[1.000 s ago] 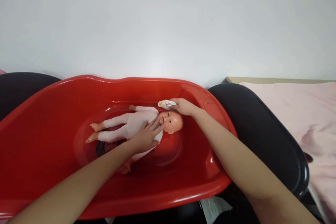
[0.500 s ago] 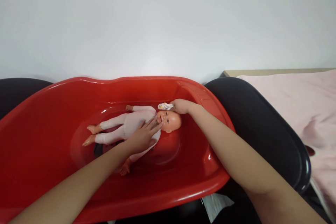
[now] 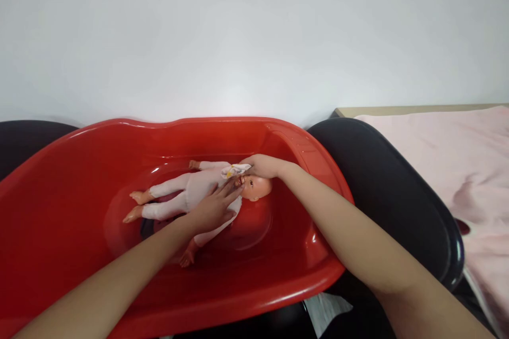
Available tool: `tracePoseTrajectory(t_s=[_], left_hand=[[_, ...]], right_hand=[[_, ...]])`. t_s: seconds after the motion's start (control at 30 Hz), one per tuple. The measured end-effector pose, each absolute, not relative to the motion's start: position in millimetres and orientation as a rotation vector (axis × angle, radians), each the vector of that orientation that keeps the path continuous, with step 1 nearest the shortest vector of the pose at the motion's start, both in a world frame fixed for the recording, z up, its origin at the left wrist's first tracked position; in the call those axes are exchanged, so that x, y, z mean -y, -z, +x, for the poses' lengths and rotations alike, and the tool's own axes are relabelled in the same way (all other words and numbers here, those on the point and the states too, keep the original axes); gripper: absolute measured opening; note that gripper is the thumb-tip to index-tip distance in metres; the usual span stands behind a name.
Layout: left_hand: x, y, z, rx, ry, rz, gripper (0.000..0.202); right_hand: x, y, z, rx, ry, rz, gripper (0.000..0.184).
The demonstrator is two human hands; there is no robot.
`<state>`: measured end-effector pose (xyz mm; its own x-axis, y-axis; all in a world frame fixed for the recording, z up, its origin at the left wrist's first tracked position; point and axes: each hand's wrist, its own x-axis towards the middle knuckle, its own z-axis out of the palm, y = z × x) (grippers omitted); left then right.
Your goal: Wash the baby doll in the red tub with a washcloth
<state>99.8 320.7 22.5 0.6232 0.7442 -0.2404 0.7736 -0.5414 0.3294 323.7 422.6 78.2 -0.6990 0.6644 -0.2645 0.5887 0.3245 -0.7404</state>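
Observation:
A baby doll (image 3: 167,190) with a pale cloth body lies on its back in a red baby bathtub (image 3: 254,296), its head to the right and its feet to the left. My left hand (image 3: 212,209) rests open on the doll's upper chest, fingers stretched toward its chin. Above the doll's head, my right hand (image 3: 264,166) is closed on a small white patterned cloth (image 3: 235,170). The cloth hangs over the doll's upper chest and chin, close to my left fingertips. Part of the doll's face is hidden by my right hand.
Black chair-like surfaces stand beside the tub, one at the right (image 3: 382,185) and one at the far left (image 3: 32,143). Farther right, a pink cloth (image 3: 437,148) covers a wooden-edged surface. A dark object (image 3: 147,226) lies beneath the doll's legs. A pale wall rises behind.
My right hand has moved left with the cloth, from above the doll's head to over its chin and upper chest. My left hand stays on the chest.

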Motion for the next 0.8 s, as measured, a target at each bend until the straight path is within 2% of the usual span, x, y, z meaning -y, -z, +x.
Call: tracePoseTrajectory(t_s=[0.4, 0.53, 0.6, 0.8], left_hand=[[-323.5, -19.3, 98.4, -1.163, 0.055, 2.452, 0.088], [-325.3, -18.3, 99.5, -1.182, 0.057, 2.443, 0.087], [-325.0, -18.3, 99.4, -1.180, 0.046, 2.447, 0.087], [-324.3, -19.0, 98.9, -1.193, 0.040, 2.428, 0.087]], right_hand=[[-427.8, -97.4, 343.0, 2.670, -0.848, -1.806, 0.020], [-426.4, -110.2, 341.2, 2.602, -0.711, -1.951, 0.051], [-426.6, -112.7, 340.9, 2.622, -0.768, -1.962, 0.059], [-430.7, -103.7, 351.1, 2.733, -0.930, -1.862, 0.024]])
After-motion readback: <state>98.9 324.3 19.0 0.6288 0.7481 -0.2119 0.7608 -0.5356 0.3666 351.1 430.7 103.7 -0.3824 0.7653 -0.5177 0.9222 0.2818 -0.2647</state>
